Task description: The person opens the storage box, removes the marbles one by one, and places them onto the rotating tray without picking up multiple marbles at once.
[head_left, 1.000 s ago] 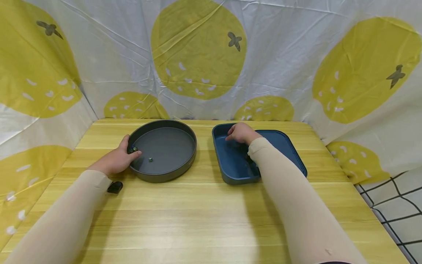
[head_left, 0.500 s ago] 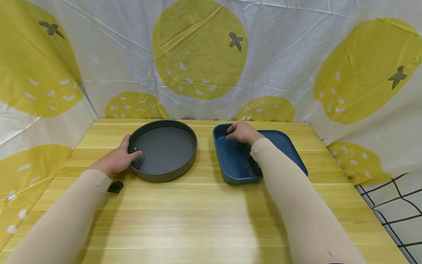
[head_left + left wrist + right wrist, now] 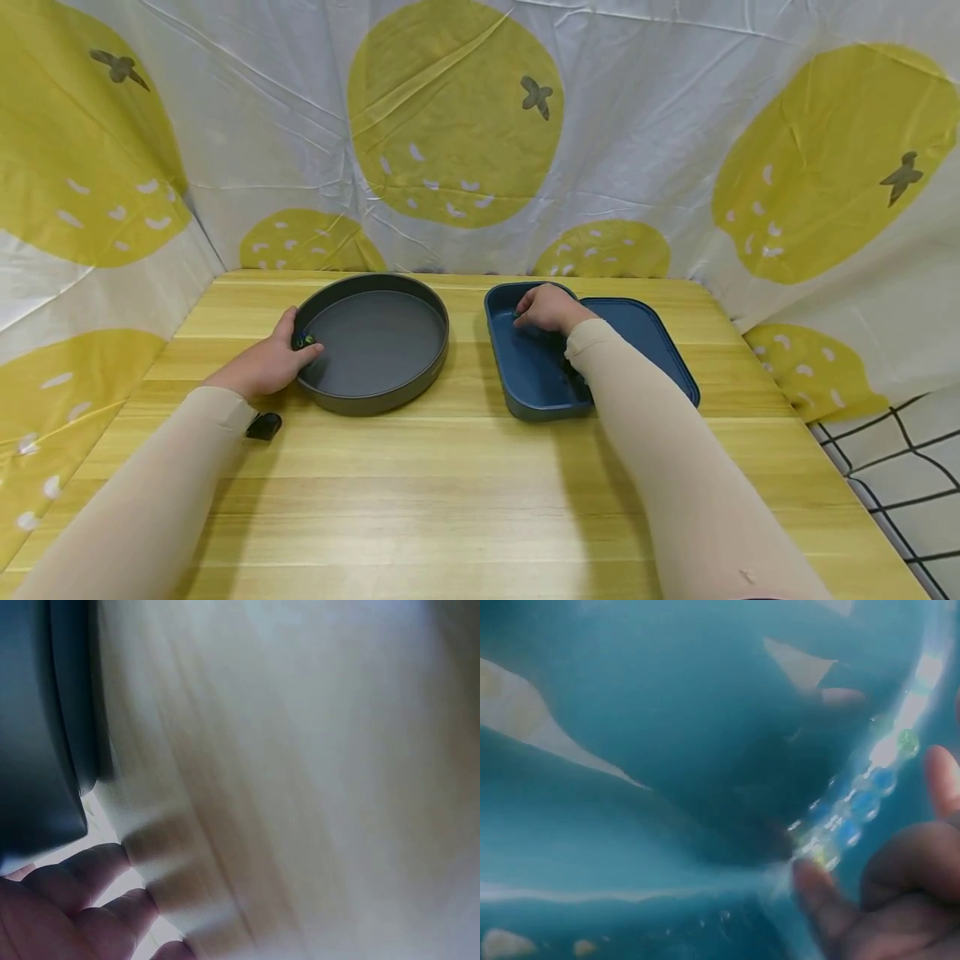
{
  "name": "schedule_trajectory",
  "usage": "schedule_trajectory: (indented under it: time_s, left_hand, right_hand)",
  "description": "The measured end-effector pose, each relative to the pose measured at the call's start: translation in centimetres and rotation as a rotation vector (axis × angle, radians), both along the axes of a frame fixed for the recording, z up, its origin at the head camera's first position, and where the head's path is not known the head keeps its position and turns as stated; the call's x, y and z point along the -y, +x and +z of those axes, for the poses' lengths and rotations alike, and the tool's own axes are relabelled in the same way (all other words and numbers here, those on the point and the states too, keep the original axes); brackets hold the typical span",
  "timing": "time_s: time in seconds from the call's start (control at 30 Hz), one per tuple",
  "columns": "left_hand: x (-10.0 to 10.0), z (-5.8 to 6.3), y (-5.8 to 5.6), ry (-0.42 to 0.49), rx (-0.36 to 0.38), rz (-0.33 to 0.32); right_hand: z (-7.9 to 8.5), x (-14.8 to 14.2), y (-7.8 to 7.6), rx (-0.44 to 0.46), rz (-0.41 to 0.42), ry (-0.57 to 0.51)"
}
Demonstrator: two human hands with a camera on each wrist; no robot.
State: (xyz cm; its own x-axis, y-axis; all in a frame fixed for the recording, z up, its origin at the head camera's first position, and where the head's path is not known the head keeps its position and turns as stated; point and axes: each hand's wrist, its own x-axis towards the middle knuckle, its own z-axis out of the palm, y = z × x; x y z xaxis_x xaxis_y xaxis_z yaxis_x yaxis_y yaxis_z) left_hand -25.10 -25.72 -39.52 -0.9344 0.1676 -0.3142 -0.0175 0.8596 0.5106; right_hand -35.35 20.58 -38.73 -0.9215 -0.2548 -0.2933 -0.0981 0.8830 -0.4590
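A round dark grey pan [image 3: 375, 342] stands on the left of the wooden table. My left hand [image 3: 273, 358] grips its near-left edge, thumb over the rim and fingers outside. Just inside the wall by that thumb lie small green and blue glass marbles [image 3: 303, 340]. My right hand [image 3: 551, 308] reaches into a blue rectangular container [image 3: 536, 375], its fingers curled near the far end. In the right wrist view, several clear marbles [image 3: 866, 804] line the container's wall, with a fingertip [image 3: 810, 877] right at the row. I cannot tell whether these fingers pinch a marble.
A flat blue rectangular tray or lid [image 3: 645, 333] lies right of the container, partly behind my right forearm. A yellow and white patterned cloth [image 3: 450, 117] hangs behind the table [image 3: 420, 500]. A black wrist camera [image 3: 263, 426] sits under my left wrist.
The lone marble on the pan's floor has rolled toward the left edge, by my left thumb. My right fingertips have drawn closer together in the container. My left hand stays on the rim.
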Motion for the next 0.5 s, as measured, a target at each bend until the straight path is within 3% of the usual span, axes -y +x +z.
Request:
schedule_trajectory:
  time_s: [0.3, 0.5]
  left_hand:
    - [-0.02, 0.10, -0.09, -0.017, -0.006, -0.004]
    - [0.02, 0.11, -0.02, -0.025, -0.004, -0.004]
  right_hand:
    - [-0.14, -0.36, 0.00, 0.008, 0.024, -0.006]
    - [-0.68, 0.13, 0.07, 0.022, 0.152, 0.059]
